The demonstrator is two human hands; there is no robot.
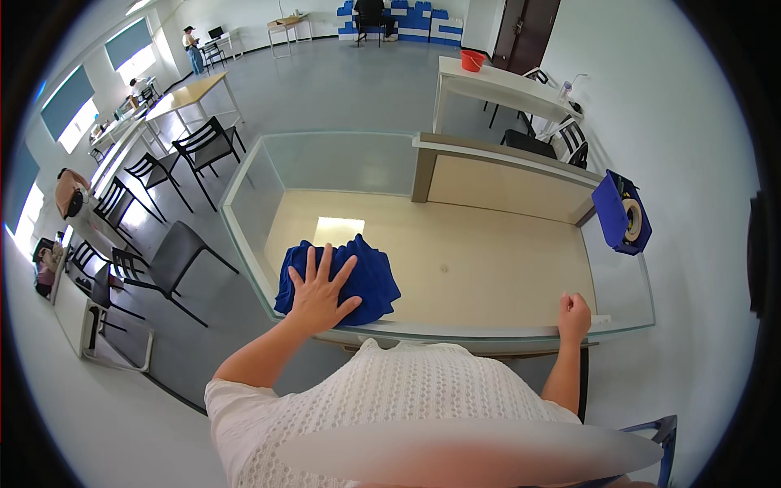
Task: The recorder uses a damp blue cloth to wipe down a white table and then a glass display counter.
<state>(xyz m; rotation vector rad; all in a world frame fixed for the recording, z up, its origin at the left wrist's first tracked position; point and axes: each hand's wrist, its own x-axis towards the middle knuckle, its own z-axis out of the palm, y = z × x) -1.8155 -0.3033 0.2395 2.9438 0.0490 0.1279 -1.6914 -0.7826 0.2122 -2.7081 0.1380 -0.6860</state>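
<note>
My left hand (320, 287) lies palm down with fingers spread on a crumpled dark blue cloth (372, 280). The cloth rests at the near left of a glass-walled display case (348, 161) with a cream floor. At the near right, my right hand (574, 317) is curled into a fist above the near glass edge; nothing shows in it. A blue plastic bin (613, 210) sits at the case's right end, holding a roll of tape (632, 219) and other small items.
A white table (506, 88) with a red bucket (473, 60) stands beyond the case. Black chairs (177, 256) and tables line the left. Other people are far off at the back and along the left wall. A white wall is close at the right.
</note>
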